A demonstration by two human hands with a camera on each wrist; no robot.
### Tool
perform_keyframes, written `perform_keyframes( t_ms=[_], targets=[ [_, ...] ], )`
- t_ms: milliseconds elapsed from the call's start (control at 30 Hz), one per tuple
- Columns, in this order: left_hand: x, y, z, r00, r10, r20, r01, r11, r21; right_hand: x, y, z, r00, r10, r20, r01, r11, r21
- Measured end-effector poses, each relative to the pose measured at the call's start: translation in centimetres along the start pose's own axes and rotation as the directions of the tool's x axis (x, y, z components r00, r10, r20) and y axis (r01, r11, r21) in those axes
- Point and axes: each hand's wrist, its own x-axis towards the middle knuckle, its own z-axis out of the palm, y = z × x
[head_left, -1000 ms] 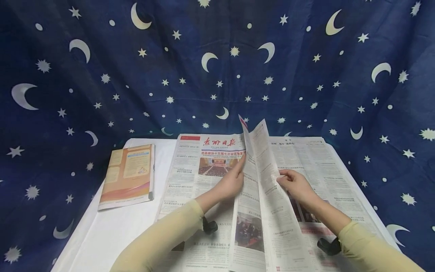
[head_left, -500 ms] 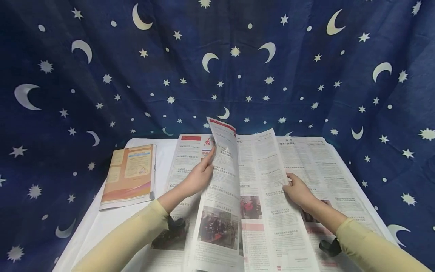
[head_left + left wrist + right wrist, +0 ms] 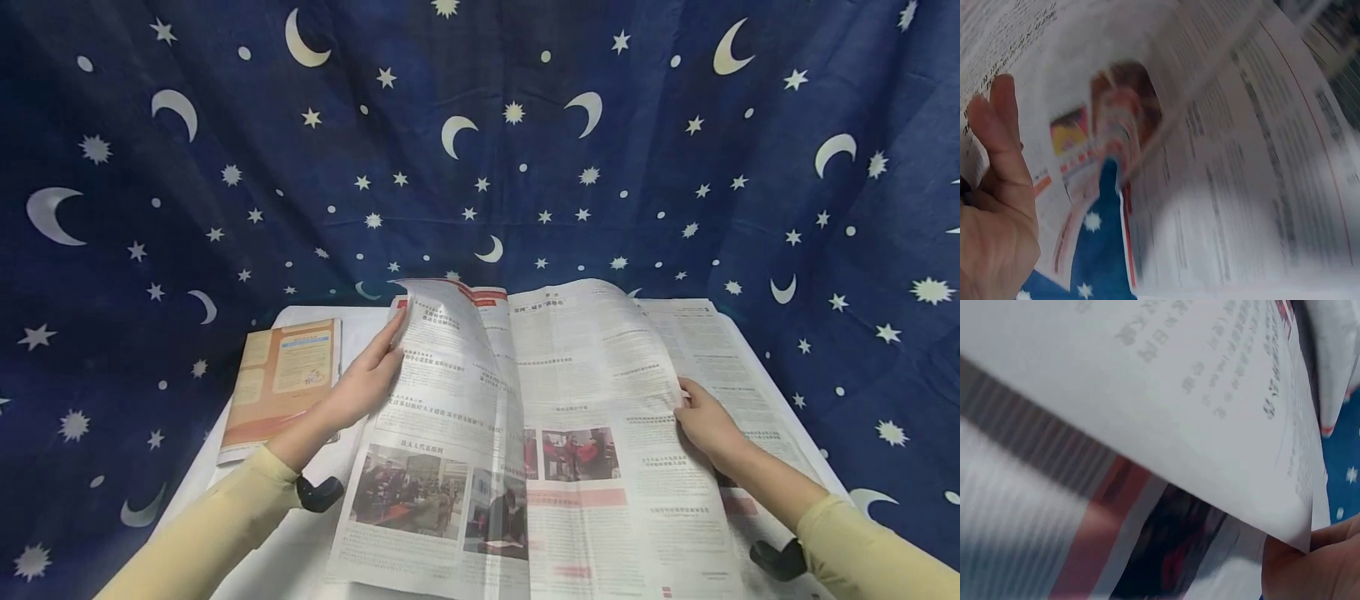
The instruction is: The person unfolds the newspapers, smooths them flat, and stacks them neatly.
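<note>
A broad newspaper (image 3: 558, 383) lies spread over the table, with its left page lifted and curling near the top. At that page's left edge, my left hand (image 3: 363, 379) holds the paper, thumb along the margin. My right hand (image 3: 708, 425) pinches the edge of the raised right page between thumb and fingers. Up close in the right wrist view, the page's corner (image 3: 1272, 506) runs into the grip of that hand (image 3: 1316, 569). Blurred printed sheets (image 3: 1241, 156) fill the left wrist view beside the left hand (image 3: 1007, 206).
An orange-brown booklet (image 3: 281, 379) lies on the white table (image 3: 258, 525) to the left, partly behind the left wrist. More newspaper (image 3: 738, 392) lies under the right page. A dark blue curtain (image 3: 480, 150) with moons and stars hangs behind the table.
My left hand has moved left, drawing the left page across and opening it over the front page. My right hand has shifted slightly right with the right page, and the spread has widened.
</note>
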Motion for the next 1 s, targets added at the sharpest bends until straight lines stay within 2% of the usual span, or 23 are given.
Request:
perform_keyframes(
  t_ms=[167, 367, 600, 800, 1000],
  targets=[
    [-1.1, -1.5, -1.8, 0.999, -0.05, -0.003, 0.05, 0.999, 0.016, -0.5, 2.0, -3.4, 0.999, -0.041, -0.016, 0.04, 0.998, -0.051],
    [-1.8, -3.4, -3.3, 0.992, -0.126, -0.013, 0.126, 0.992, 0.012, -0.7, 4.3, -7.2, 0.994, -0.077, -0.072, 0.063, 0.981, -0.183],
    [-2.2, -5.3, -4.1, 0.978, -0.209, -0.017, 0.209, 0.977, 0.047, -0.8, 6.3, -9.9, 0.985, -0.09, -0.145, 0.049, 0.964, -0.26],
    [-2.4, -7.3, -3.7, 0.95, -0.311, -0.009, 0.311, 0.947, 0.076, -0.3, 7.7, -10.6, 0.982, -0.085, -0.171, 0.03, 0.954, -0.299],
    [-2.4, -9.2, -3.3, 0.912, -0.41, 0.0, 0.409, 0.909, 0.08, 0.6, 9.2, -11.1, 0.985, -0.085, -0.148, 0.031, 0.942, -0.333]
  ],
)
